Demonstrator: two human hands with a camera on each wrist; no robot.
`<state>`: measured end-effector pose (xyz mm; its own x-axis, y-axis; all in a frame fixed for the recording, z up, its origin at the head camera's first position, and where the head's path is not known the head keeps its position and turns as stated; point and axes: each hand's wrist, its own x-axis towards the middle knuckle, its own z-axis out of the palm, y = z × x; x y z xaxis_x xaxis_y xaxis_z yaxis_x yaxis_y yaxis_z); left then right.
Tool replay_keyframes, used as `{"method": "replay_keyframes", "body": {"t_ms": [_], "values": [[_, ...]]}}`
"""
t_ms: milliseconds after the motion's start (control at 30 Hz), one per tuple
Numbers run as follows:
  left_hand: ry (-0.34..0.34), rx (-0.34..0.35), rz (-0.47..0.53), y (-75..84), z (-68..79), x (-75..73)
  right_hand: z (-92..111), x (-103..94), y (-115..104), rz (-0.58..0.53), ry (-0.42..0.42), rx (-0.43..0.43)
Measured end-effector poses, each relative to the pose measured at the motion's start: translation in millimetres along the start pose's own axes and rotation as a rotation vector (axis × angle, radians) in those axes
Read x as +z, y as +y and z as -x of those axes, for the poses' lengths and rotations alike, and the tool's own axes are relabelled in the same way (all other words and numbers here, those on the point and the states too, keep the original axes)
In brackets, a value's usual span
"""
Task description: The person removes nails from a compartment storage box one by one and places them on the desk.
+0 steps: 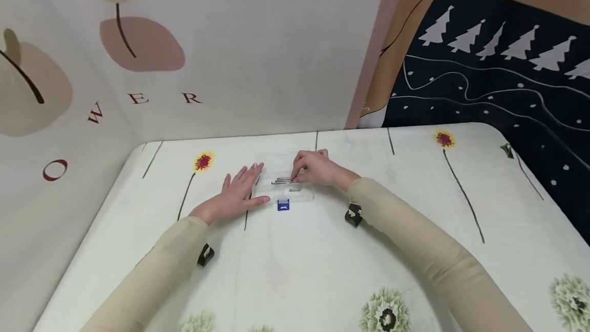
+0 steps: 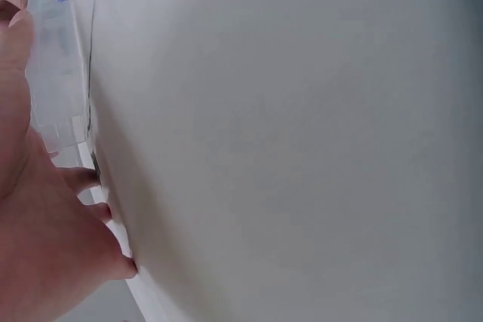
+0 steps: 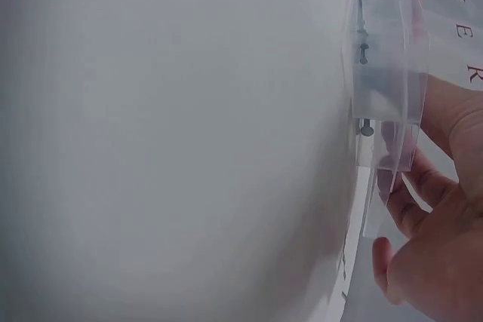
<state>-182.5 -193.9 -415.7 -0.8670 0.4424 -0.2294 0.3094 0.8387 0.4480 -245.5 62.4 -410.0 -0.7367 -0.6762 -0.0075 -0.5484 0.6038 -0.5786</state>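
A flowered tablecloth (image 1: 318, 270) lies flat. Behind it stands a pale lettered curtain (image 1: 276, 50), with a dark tree-patterned cloth (image 1: 495, 78) at right.

This looks like a home; flowered tablecloth (image 1: 322, 270), lettered hanging (image 1: 276, 55), dark tree-print fabric (image 1: 498, 78).

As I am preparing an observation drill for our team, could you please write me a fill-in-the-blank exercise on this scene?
1. The latch on the clear plastic box is coloured ____.
2. The hand whose fingertips are at the metal fasteners is the person's ____ one.
3. The box's lid is not closed but ____.
4. Among the red letters, the one between W and R is ____.

Missing words: blue; right; open; E.
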Motion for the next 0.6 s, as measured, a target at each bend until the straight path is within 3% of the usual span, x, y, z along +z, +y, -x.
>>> {"method": "replay_keyframes", "body": {"t_ms": [233,600], "values": [[0.025,0.01,-0.018,1.5,-0.6,-2.4,-4.8,-4.3,1.2,0.066,-0.016,-0.035],[0.026,0.014,-0.03,2.1,0.1,0.0,-2.5,-5.8,4.1,0.048,-0.062,-0.068]]}}
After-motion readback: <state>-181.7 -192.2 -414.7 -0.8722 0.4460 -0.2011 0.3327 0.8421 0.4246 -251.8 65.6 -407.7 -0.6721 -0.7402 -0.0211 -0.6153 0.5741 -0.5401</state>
